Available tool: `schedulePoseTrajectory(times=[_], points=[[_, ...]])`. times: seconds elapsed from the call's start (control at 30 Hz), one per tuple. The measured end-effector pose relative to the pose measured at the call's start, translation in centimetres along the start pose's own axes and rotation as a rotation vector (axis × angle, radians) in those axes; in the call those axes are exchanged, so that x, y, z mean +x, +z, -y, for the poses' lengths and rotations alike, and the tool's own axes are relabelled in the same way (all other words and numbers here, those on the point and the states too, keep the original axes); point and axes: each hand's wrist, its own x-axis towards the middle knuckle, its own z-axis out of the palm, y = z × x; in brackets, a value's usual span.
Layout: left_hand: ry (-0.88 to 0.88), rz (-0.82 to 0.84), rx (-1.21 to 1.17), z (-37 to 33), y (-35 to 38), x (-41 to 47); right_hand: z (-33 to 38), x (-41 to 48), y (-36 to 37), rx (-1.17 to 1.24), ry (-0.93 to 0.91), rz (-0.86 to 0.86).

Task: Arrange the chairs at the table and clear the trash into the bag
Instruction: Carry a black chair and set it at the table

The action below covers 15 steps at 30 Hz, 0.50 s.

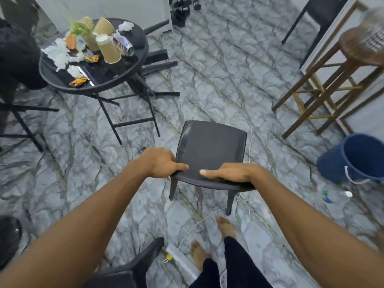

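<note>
Two hands on black chair (209, 150) — left hand (161, 163) clamped on near-left corner of seat, right hand (232, 173) gripping near edge, thumb flat on top. Arms stretched forward and down. Chair mid-floor, well apart from round table (133, 65), maybe lifted — cannot tell. Looks like rigid plastic, probably light, smooth; seat edge good hold. Cups (108, 49), wrappers, tissue cover table's far-left side.

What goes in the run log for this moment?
phase: moving chair | left hand and right hand: gripping black chair | round table: trash uncleared
</note>
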Motion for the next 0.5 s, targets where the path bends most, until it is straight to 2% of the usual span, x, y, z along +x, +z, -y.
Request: schedulePoseTrajectory(times=[0.1, 0.27, 0.33, 0.43, 0.5], points=[[-0.095, 0.149, -0.03, 0.3, -0.6, 1.8, -1.2, 0.6, -0.1, -0.01, 0.13, -0.04], [-0.177, 0.284, -0.077, 0.6, -1.4, 2.9, -2.6, 1.0, -0.8, -0.06, 0.088, -0.024], [-0.145, 0.239, -0.095, 1.5, -1.8, 2.1, -3.3, -0.9, -1.3, -0.058, 0.036, -0.019], [0.026, 0.063, -0.182, 2.1, -1.4, -0.2, -3.6, -3.4, -0.6, -0.168, -0.089, -0.011], [0.176, -0.005, -0.216, 0.8, -1.0, -1.9, -3.0, -3.5, 0.7, -0.277, -0.167, -0.179]])
